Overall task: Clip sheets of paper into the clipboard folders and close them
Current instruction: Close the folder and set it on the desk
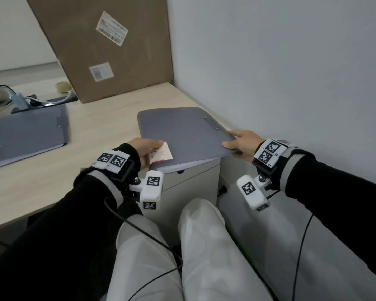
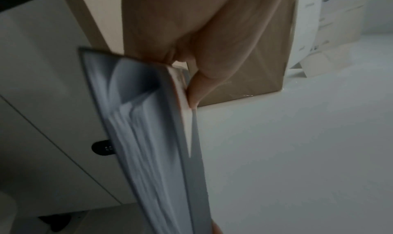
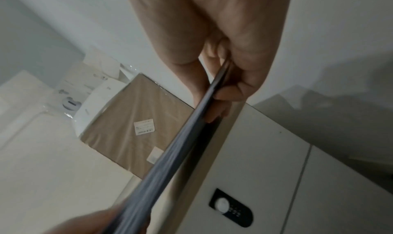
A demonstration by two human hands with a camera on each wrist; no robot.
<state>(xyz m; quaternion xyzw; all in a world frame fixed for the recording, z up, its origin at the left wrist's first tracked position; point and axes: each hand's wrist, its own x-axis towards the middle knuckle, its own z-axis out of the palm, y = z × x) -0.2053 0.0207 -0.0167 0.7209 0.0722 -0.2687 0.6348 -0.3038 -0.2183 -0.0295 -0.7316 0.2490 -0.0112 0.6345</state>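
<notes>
A closed grey clipboard folder [image 1: 182,135] is held just above the right end of the desk, its near edge sticking out over the drawer unit. My left hand [image 1: 147,148] grips its near left corner, thumb on the white and red label [image 1: 162,154]. My right hand [image 1: 240,143] pinches the near right corner. White sheets [image 2: 138,136] show inside the folder [image 2: 189,153] at its open edge in the left wrist view. The right wrist view sees the folder [image 3: 170,157] edge-on between thumb and fingers. A second closed grey folder [image 1: 26,133] lies on the desk at the left.
A large cardboard box [image 1: 104,46] leans against the wall at the back of the light wooden desk [image 1: 96,131]. Cables and a blue adapter [image 1: 20,101] lie at the far left. A white drawer unit [image 1: 193,181] with a lock stands under the desk; the wall is close on the right.
</notes>
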